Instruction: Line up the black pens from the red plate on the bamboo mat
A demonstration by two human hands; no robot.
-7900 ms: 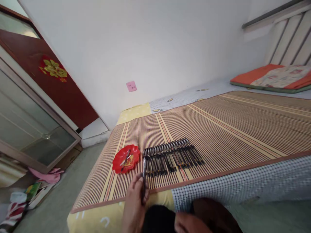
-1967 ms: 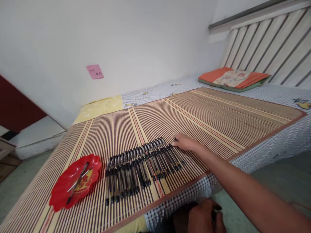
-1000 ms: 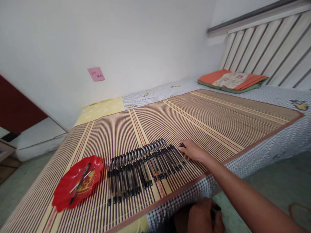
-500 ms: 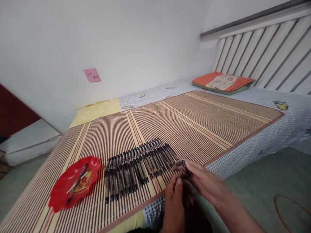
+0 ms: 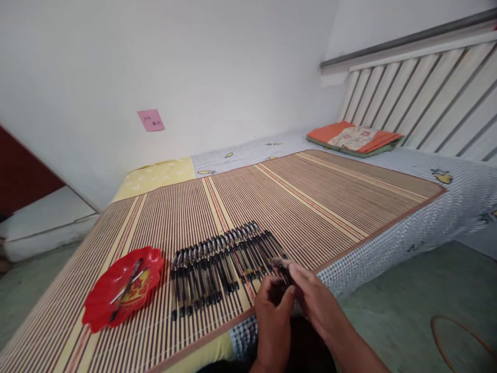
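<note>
A row of several black pens [image 5: 225, 261] lies side by side on a striped bamboo mat [image 5: 310, 202] that covers a bed. At the mat's near edge, just right of the row, my two hands meet over one dark pen [image 5: 282, 273]. My right hand [image 5: 312, 298] pinches its upper part. My left hand [image 5: 274, 316] closes on its lower part from below. Most of the pen is hidden by my fingers.
A red flower-shaped plate [image 5: 122, 292] with pen parts in it sits left of the row. A folded orange pillow [image 5: 353, 138] lies at the far end by the slatted headboard [image 5: 423, 103]. A pink note [image 5: 150, 119] hangs on the wall. Green floor lies to the right.
My right hand lifted a pen from the right end of the row and drew it back to the mat's edge. My left hand rose to meet it there.
</note>
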